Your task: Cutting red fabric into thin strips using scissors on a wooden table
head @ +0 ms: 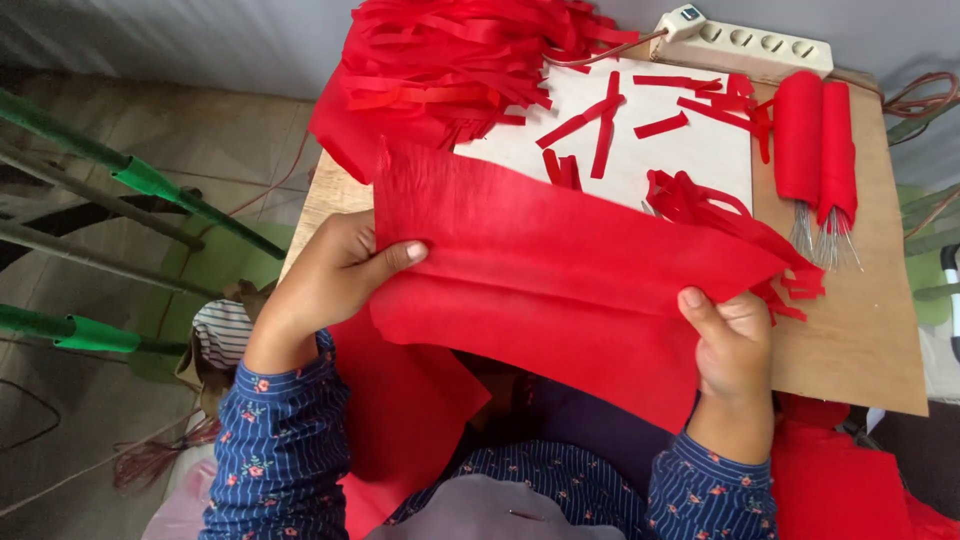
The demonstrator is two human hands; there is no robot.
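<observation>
A long folded sheet of red fabric (pixel 560 270) stretches across the front of a small wooden table (pixel 860 330). My left hand (pixel 335 275) grips its left end, thumb on top. My right hand (pixel 730 340) pinches its lower right edge, where the fabric ends in cut fringe strips. Both arms wear blue flowered sleeves.
A pile of red fringed strips (pixel 450 60) lies at the table's back left on a pale board (pixel 700 150) with loose red strips. Two red rolls on metal wires (pixel 820 150) lie at right, behind them a white power strip (pixel 750 45). Green metal bars (pixel 140 180) stand left. More red fabric (pixel 400 410) hangs over my lap.
</observation>
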